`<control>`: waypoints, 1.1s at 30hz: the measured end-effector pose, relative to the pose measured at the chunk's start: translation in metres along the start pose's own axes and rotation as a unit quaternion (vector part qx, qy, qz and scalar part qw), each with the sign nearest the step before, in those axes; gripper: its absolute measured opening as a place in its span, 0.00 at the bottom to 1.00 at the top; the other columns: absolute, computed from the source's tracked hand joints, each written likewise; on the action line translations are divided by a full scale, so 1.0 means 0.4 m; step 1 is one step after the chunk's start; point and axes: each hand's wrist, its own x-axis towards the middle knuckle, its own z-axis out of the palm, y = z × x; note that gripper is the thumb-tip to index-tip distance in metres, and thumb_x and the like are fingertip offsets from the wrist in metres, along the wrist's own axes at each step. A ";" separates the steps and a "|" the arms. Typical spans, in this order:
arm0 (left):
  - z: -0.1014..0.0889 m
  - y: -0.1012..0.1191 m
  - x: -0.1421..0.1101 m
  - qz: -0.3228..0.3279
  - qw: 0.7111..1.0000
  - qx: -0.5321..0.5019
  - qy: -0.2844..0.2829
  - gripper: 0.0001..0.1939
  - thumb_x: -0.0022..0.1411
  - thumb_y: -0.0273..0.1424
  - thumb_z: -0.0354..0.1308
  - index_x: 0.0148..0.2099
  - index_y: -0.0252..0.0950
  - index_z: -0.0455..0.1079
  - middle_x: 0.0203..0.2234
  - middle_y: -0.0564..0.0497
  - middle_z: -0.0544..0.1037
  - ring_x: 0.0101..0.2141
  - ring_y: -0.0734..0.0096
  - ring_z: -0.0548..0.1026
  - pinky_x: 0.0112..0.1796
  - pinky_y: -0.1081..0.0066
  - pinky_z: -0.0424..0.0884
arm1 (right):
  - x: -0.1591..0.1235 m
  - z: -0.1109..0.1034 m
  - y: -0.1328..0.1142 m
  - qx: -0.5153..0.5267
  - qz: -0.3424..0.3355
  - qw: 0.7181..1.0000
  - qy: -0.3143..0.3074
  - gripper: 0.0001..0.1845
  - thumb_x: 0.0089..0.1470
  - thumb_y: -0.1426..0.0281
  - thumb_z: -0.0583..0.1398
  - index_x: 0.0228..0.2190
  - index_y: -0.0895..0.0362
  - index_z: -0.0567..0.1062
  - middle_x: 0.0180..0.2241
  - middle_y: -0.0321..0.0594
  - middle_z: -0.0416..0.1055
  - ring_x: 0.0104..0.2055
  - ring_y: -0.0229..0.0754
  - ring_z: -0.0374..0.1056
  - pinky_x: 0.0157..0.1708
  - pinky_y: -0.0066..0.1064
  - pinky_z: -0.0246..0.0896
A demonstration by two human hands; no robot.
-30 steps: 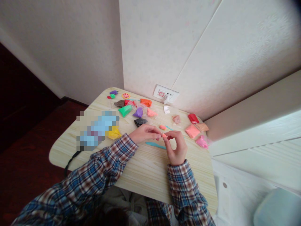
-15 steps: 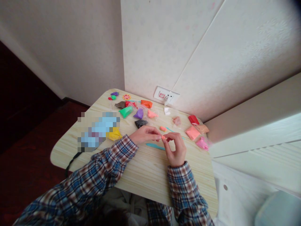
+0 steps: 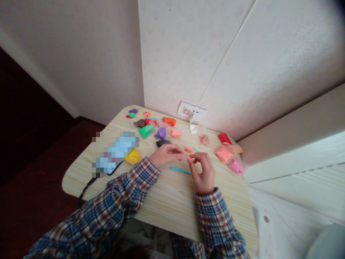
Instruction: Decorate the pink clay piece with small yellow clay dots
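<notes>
A small piece of coral modelling clay (image 3: 188, 157) is pinched between the thumb and forefinger of my right hand (image 3: 202, 173). Thumb and fingertips of my left hand (image 3: 169, 154) are pressed together at the clay's left end; exactly how much they grip is too small to see. Just beyond the fingers, a larger coral lump of clay (image 3: 189, 149) lies on the table. Below my hands rests a blue plastic clay knife (image 3: 179, 170), its right end close to my right hand. A thin blue tool (image 3: 196, 150) lies behind the right fingers.
Clay bags, among them a green (image 3: 146, 131), a purple (image 3: 161, 133), a yellow (image 3: 133, 157) and a pink one (image 3: 236, 166), sit around the wooden table (image 3: 167, 201). A blurred-out phone (image 3: 115, 151) with a black strap lies left. Small clay fruit shapes (image 3: 133, 110) stand far left.
The whole view has shifted slightly, so the table appears a little lower and further right. My hands stay together at the clay piece, with the fingertips moved only slightly.
</notes>
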 end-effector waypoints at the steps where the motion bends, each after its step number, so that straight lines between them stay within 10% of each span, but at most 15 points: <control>1: -0.004 0.001 -0.001 -0.001 1.000 0.005 0.009 0.17 0.65 0.36 0.56 0.53 0.34 0.68 0.48 0.44 0.74 0.44 0.62 0.75 0.43 0.56 0.75 | 0.000 0.001 0.003 -0.005 0.008 1.000 -0.006 0.15 0.60 0.64 0.58 0.47 0.58 0.71 0.46 0.43 0.72 0.42 0.41 0.71 0.41 0.39 0.71; 12: 0.002 0.024 -0.025 0.006 0.997 0.072 0.038 0.14 0.65 0.35 0.57 0.49 0.33 0.70 0.44 0.46 0.76 0.41 0.65 0.76 0.42 0.59 0.75 | -0.010 0.028 0.004 -0.082 0.047 0.989 -0.114 0.10 0.58 0.64 0.60 0.39 0.56 0.75 0.45 0.41 0.72 0.49 0.46 0.68 0.48 0.44 0.62; 20: 0.008 0.035 -0.034 0.027 0.982 0.136 0.125 0.01 0.60 0.24 0.60 0.35 0.31 0.72 0.31 0.52 0.76 0.33 0.72 0.75 0.37 0.67 0.74 | -0.010 -0.021 0.075 -0.185 0.179 0.966 0.000 0.13 0.59 0.65 0.55 0.42 0.57 0.74 0.42 0.47 0.70 0.47 0.53 0.64 0.45 0.45 0.51; 33: 0.016 0.038 -0.038 0.051 0.959 0.219 0.170 0.08 0.57 0.19 0.56 0.35 0.34 0.73 0.32 0.49 0.76 0.31 0.72 0.75 0.37 0.71 0.73 | -0.013 -0.027 0.084 -0.182 0.265 0.947 0.013 0.14 0.57 0.61 0.55 0.32 0.56 0.76 0.40 0.48 0.69 0.48 0.56 0.62 0.42 0.45 0.50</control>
